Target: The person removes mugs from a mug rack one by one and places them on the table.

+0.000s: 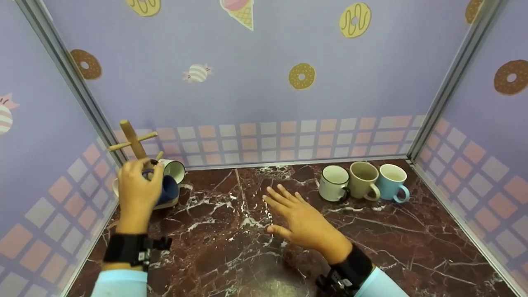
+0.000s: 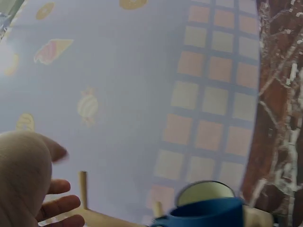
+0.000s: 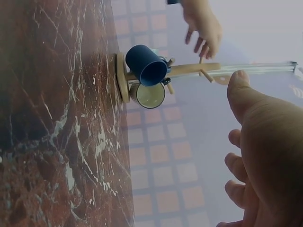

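One marbled table bears a wooden rack, far left; three mugs, right, show only in the head view. Only the right wrist view reveals the left hand, fingers loosely extended, holding nothing, clear of the rack's blue mug. The right hand spreads empty over the table.

The counter is dark red-brown stone with wiggly white lines. Behind it is a light purple back wall with pictures on it: a pink ice cream cone, a striped candy, a golden donut and a yellow donut with squiggles. Pink and white squares run along the bottom. The right wall has a big brown donut. Grey metal posts stand in the two back corners.
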A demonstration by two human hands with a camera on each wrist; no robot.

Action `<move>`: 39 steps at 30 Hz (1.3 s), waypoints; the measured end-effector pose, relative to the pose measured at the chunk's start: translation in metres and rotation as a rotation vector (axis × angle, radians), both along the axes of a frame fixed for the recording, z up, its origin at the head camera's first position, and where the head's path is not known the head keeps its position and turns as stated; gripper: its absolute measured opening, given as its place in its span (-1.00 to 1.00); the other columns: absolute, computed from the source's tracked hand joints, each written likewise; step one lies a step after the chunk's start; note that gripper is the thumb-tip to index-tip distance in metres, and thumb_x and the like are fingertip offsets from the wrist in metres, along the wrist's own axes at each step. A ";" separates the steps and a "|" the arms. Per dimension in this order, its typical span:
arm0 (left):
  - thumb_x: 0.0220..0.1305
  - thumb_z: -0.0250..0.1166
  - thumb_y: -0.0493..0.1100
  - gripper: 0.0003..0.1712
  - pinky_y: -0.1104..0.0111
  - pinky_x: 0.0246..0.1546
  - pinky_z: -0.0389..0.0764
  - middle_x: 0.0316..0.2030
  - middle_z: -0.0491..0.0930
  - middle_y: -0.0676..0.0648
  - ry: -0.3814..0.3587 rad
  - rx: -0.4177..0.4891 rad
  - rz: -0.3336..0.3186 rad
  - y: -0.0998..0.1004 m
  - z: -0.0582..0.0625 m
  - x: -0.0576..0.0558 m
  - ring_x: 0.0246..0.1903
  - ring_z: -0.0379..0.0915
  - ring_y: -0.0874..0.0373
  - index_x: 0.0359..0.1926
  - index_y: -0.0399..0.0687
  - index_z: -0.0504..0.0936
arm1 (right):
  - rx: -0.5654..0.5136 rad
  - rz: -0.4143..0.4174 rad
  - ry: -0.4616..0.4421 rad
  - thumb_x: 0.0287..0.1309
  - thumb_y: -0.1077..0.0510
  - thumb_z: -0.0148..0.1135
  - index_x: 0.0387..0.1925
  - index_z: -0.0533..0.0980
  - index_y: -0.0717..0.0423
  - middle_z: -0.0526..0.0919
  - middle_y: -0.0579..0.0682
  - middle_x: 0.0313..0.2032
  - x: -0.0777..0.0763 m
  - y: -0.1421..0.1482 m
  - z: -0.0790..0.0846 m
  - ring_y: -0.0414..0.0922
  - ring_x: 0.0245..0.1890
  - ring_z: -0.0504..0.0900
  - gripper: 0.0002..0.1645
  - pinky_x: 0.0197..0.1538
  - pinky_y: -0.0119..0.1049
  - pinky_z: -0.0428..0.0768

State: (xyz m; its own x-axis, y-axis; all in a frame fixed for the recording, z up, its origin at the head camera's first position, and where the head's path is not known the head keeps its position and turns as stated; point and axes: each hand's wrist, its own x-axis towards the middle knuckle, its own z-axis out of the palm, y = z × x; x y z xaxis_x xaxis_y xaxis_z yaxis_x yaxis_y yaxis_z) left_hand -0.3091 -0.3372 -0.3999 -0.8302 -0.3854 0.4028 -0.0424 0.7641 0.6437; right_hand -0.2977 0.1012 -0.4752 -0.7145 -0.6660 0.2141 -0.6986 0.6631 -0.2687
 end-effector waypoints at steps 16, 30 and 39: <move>0.15 0.76 0.28 0.53 -0.57 0.50 0.33 0.67 0.24 -0.49 -0.133 -0.119 0.146 -0.020 -0.106 0.003 0.62 0.13 -0.54 0.83 -0.20 0.04 | 0.007 0.075 -0.033 0.58 -0.63 -0.07 0.86 0.06 -0.31 -0.14 -0.24 0.85 0.001 -0.005 -0.006 0.04 0.89 -0.12 0.06 0.80 0.40 0.10; 0.17 0.67 -0.27 0.07 -0.54 0.41 0.40 0.53 0.37 -0.55 -0.044 -0.164 0.132 -0.028 -0.118 -0.020 0.51 0.27 -0.54 0.65 -0.31 0.40 | 0.011 0.139 -0.011 0.60 -0.62 -0.07 0.85 0.02 -0.40 -0.17 -0.26 0.86 0.005 -0.012 -0.011 0.11 0.88 -0.09 0.02 0.79 0.41 0.11; 0.13 0.72 -0.35 -0.02 -0.58 0.39 0.46 0.51 0.33 -0.63 0.054 -0.089 0.103 -0.024 -0.122 -0.025 0.51 0.23 -0.63 0.57 -0.21 0.54 | 0.026 0.142 -0.015 0.60 -0.63 -0.09 0.85 0.03 -0.43 -0.19 -0.26 0.86 0.005 -0.015 -0.013 0.13 0.88 -0.06 0.00 0.80 0.36 0.11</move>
